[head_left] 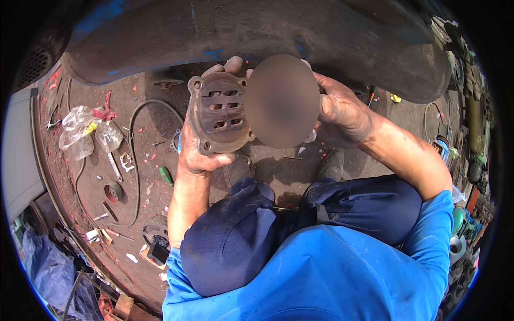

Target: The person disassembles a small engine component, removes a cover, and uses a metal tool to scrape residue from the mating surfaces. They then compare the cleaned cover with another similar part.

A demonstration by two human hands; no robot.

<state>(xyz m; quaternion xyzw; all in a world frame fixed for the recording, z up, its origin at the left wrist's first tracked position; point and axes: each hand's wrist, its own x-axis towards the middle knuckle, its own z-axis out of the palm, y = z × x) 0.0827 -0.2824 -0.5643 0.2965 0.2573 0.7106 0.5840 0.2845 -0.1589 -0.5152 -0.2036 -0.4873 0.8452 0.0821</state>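
My left hand (pixel 197 155) grips a rusty-brown metal valve plate (pixel 217 135) from below and behind, with its thumb along the lower edge. The plate is roughly square, with bolt holes at its corners and rows of short slots across its face. My right hand (pixel 345 109) is closed at the side of a blurred brown oval, level with the plate. Whatever it holds is hidden by that blur, and so is the plate's right edge in part. Both hands are raised in front of my knees, close together.
A large dark tank (pixel 257 32) with blue paint traces spans the far side. On the ground at left lie a black cable (pixel 138 160), plastic bags (pixel 77 128), a wrench (pixel 115 167), a green-handled tool (pixel 165 175) and a grinding disc (pixel 113 191). Cluttered parts and bottles line the right.
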